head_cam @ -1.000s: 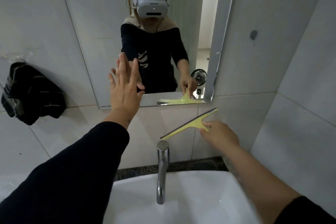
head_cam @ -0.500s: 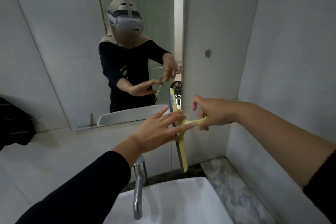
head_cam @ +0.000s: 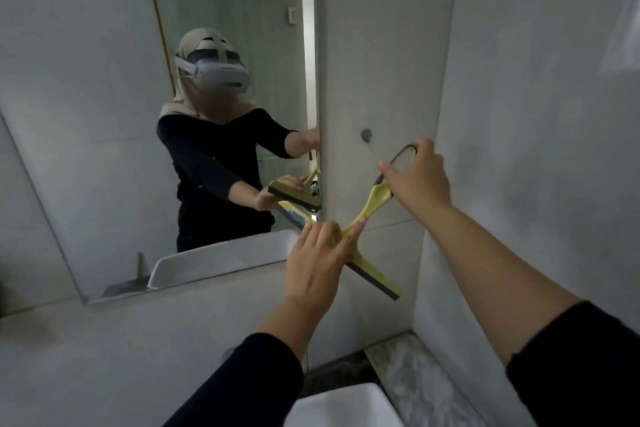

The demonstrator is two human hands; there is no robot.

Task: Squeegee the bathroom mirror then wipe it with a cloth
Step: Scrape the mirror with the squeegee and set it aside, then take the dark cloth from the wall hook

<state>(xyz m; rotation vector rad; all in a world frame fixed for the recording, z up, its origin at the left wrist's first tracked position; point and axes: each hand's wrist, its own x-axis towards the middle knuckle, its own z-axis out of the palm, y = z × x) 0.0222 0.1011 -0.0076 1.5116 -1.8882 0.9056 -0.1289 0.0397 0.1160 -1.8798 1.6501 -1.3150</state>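
Note:
A yellow squeegee (head_cam: 373, 202) with a dark rubber blade hangs in the air by the mirror's (head_cam: 104, 135) lower right corner. My right hand (head_cam: 417, 180) grips its handle, up near a small wall hook (head_cam: 366, 135). My left hand (head_cam: 318, 263) rests its fingers on the blade bar, where the neck meets it. The blade slants from the mirror's edge down to the right, in front of the tiled wall. The mirror reflects both hands, the squeegee and a person wearing a headset. No cloth is in view.
A white basin (head_cam: 346, 406) sits at the bottom, with a marble ledge (head_cam: 412, 374) to its right. A tiled side wall (head_cam: 540, 114) stands close on the right. The faucet is mostly hidden behind my left sleeve.
My view has swung right and up. My right hand lifted the handle toward the wall hook, tilting the squeegee from near upright to a slant. My left hand moved onto the blade bar.

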